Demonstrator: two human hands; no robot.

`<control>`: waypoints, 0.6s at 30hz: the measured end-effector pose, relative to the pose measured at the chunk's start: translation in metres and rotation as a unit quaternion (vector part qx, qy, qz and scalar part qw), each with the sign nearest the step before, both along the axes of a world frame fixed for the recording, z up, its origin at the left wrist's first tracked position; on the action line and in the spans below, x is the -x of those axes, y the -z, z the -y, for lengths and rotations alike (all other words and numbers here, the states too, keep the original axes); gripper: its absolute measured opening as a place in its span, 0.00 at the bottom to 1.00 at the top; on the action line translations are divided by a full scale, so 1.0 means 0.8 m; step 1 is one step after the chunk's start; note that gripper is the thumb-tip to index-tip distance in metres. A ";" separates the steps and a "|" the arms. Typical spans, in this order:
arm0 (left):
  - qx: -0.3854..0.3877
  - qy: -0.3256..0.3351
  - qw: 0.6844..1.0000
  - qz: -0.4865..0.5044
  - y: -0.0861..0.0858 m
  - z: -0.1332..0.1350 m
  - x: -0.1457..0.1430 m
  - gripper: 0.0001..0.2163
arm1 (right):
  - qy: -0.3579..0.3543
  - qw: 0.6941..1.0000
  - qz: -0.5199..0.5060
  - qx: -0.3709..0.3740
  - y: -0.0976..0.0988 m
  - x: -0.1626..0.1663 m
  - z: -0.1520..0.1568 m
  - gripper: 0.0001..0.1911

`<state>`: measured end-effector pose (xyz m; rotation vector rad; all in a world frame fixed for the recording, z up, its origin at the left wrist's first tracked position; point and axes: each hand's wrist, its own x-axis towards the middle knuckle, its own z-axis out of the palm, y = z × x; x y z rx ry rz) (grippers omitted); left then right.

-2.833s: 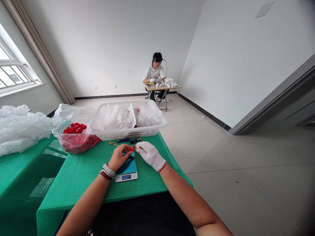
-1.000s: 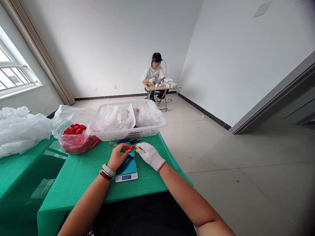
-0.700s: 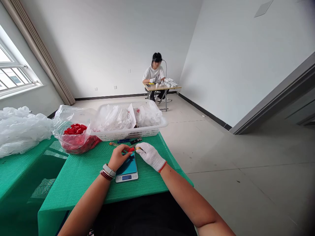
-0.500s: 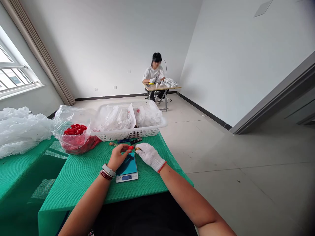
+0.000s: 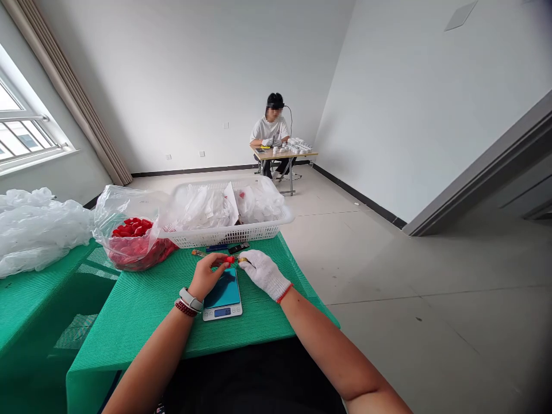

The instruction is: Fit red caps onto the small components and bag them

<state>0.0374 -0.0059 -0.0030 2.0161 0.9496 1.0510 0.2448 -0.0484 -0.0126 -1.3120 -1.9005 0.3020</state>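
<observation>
Centrally, a bare left hand (image 5: 206, 277) grips a small red cap (image 5: 230, 259) between its fingertips, just above a blue-topped digital scale (image 5: 221, 303) on a green mesh-covered counter (image 5: 142, 322). A white-gloved right hand (image 5: 264, 275) rests just beside it, touching a tiny gold piece (image 5: 243, 260) — whether that grip is closed on it cannot be told. The likely risk: so small a piece could slip from the thick gloved fingers, landing on the scale or rolling off the counter.
</observation>
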 end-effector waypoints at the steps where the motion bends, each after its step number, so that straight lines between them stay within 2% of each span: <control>1: -0.005 0.002 1.000 -0.001 0.000 0.000 0.000 0.10 | 0.008 1.000 0.004 0.001 0.000 -0.001 0.000 0.09; 6: -0.026 -0.016 0.999 -0.032 0.001 0.001 0.001 0.08 | -0.005 0.999 0.001 -0.041 -0.001 -0.002 0.004 0.11; 11: 0.003 -0.018 1.000 -0.014 0.002 0.001 0.001 0.09 | -0.029 0.998 -0.013 -0.051 0.003 0.001 0.005 0.12; 15: 0.031 0.009 0.999 0.008 0.004 0.001 0.000 0.09 | -0.003 0.999 0.006 -0.037 0.004 0.001 0.004 0.10; 18: 0.016 0.024 1.000 -0.009 0.004 0.001 0.000 0.09 | 0.023 0.999 0.005 -0.034 0.004 0.000 0.003 0.09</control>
